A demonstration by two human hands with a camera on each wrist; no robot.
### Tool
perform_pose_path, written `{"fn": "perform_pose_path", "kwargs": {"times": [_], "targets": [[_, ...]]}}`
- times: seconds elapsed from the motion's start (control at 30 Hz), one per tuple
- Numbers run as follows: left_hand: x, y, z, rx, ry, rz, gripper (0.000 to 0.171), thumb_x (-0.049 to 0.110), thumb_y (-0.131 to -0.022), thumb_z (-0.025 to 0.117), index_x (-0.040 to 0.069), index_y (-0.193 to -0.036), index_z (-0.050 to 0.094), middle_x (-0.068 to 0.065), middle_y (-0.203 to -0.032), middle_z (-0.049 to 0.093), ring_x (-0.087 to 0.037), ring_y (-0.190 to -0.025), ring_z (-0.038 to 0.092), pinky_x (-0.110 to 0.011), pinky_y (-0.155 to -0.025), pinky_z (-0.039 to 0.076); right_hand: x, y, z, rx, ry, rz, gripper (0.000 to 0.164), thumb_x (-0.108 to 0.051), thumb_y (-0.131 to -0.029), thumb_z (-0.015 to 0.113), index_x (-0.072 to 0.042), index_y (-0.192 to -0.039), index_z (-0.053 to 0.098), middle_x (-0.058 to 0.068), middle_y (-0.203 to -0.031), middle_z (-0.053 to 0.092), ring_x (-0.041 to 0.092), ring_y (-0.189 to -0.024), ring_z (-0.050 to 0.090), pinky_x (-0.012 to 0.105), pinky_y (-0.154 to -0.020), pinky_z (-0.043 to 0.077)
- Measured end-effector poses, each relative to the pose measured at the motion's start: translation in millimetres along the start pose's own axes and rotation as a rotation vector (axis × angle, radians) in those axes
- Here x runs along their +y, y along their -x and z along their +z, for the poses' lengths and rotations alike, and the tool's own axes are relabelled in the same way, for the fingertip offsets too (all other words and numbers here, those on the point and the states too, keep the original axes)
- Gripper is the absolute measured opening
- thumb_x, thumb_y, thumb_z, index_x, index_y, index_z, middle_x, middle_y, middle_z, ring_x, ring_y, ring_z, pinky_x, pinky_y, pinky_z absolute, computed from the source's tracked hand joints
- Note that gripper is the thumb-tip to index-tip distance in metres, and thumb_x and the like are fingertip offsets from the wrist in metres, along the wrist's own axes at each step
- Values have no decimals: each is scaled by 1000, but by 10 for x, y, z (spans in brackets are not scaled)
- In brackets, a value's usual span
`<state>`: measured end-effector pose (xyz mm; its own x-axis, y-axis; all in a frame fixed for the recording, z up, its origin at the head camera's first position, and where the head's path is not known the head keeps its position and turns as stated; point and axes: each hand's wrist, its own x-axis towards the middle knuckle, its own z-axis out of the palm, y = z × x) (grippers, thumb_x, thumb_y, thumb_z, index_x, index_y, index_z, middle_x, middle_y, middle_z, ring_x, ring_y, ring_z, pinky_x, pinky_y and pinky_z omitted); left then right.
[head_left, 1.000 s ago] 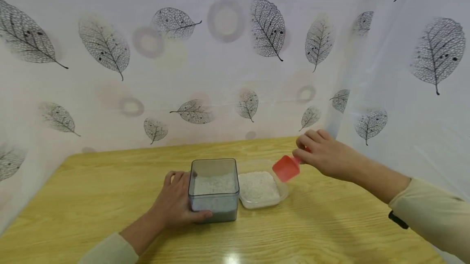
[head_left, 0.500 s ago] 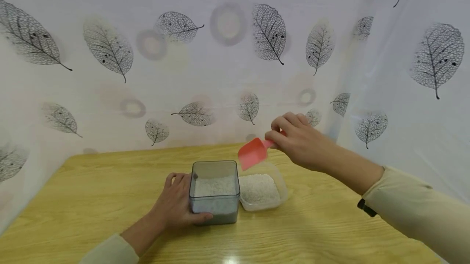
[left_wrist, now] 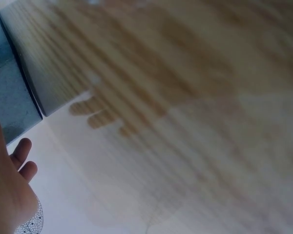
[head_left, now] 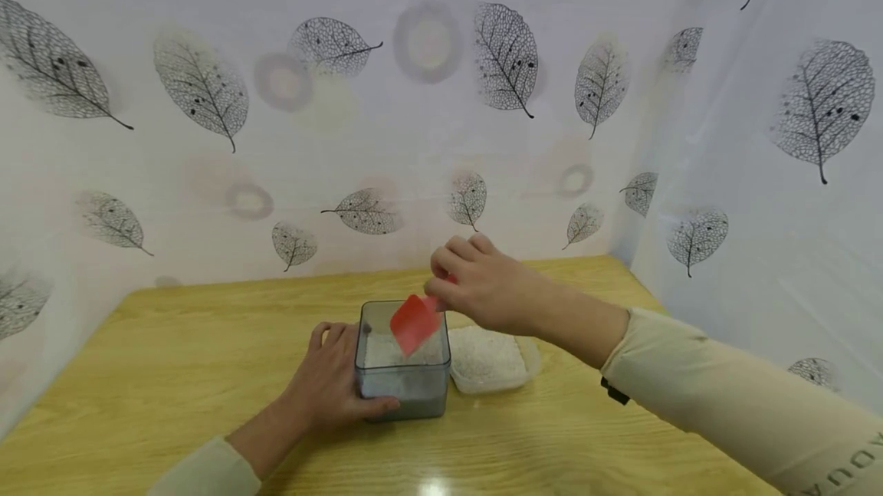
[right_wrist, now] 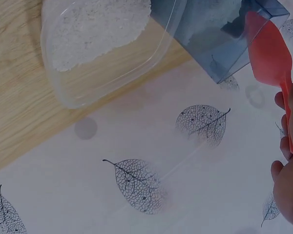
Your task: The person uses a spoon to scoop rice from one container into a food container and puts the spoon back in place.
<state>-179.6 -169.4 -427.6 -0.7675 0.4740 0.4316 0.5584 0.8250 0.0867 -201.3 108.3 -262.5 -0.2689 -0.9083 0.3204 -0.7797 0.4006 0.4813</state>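
My left hand (head_left: 327, 381) holds a square, see-through blue-grey container (head_left: 403, 396) by its left side, thumb along the front. White, rice-like grains lie inside it. In my right hand (head_left: 490, 285) is the handle of a red scoop (head_left: 415, 323), its blade tilted down over the container's opening. Whether grains are on the blade cannot be told. From the right wrist, the scoop (right_wrist: 271, 53) appears at the container's rim, fingers around its handle. Just right of the container stands a shallow clear plastic tub (head_left: 534, 362) holding more white grains (head_left: 486, 358).
Both containers stand on a yellow wood-grain table (head_left: 228, 343). A pale curtain (head_left: 428, 128) printed with dark leaves hangs behind the table and along its right side. Part of the tub's back is hidden by my right hand and forearm.
My right hand has carried the red scoop leftward, from above the clear tub's right edge to over the blue-grey container. My left hand stays where it was on the container.
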Motion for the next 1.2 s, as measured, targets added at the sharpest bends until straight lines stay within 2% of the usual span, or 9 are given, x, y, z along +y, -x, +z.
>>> {"fn": "perform_pose_path", "kwargs": {"times": [0.17, 0.33, 0.47, 0.57, 0.67, 0.77, 1.2], "targets": [[3, -5, -2, -20, 2, -13, 101, 88, -69, 58, 6, -128, 52, -6, -115, 60, -27, -107, 52, -51, -101, 30, -132, -99, 96, -84, 70, -29, 23, -42, -101, 52, -21, -100, 60, -3, -101, 50, 18, -90, 40, 32, -79, 33], [4, -6, 5, -22, 6, -13, 101, 88, -70, 58, 6, -129, 51, -5, -116, 59, -26, -107, 51, -50, -101, 30, -262, -156, 202, -134, 114, -43, 23, -43, -101, 54, -21, -100, 61, -4, -100, 51, 17, -89, 39, 31, -76, 33], [8, -3, 10, -11, 4, -3, 100, 88, -70, 58, 7, -128, 51, -5, -113, 59, -25, -105, 51, -49, -100, 30, -376, -182, 270, -271, 5, -8, 24, -42, -102, 51, -21, -103, 61, -4, -100, 51, 15, -88, 39, 29, -75, 33], [16, 2, 6, -10, 7, 0, 98, 87, -70, 58, 8, -127, 52, -5, -113, 59, -25, -104, 51, -49, -99, 30, -429, -194, 313, -386, -131, 65, 28, -43, -104, 46, -20, -107, 61, -5, -101, 52, 14, -89, 38, 28, -75, 32], [20, -1, 5, -16, 3, -4, 98, 88, -70, 57, 8, -126, 52, -5, -113, 59, -25, -105, 51, -49, -100, 30, -439, -197, 350, -446, -254, 149, 29, -43, -104, 45, -19, -109, 61, -5, -104, 53, 13, -92, 39, 28, -78, 33], [19, -11, 5, -17, -6, -8, 100, 88, -70, 56, 6, -127, 52, -6, -113, 59, -26, -106, 51, -49, -100, 30, -431, -183, 380, -450, -320, 191, 29, -42, -103, 47, -18, -109, 62, -4, -105, 55, 13, -94, 40, 29, -82, 35], [11, -7, 4, -5, 0, -10, 101, 89, -68, 57, 6, -126, 52, -6, -113, 59, -27, -107, 52, -48, -101, 30, -462, -96, 479, -290, -455, 250, 24, -35, -98, 59, -12, -105, 64, -3, -100, 55, 14, -91, 40, 29, -85, 36]]}}
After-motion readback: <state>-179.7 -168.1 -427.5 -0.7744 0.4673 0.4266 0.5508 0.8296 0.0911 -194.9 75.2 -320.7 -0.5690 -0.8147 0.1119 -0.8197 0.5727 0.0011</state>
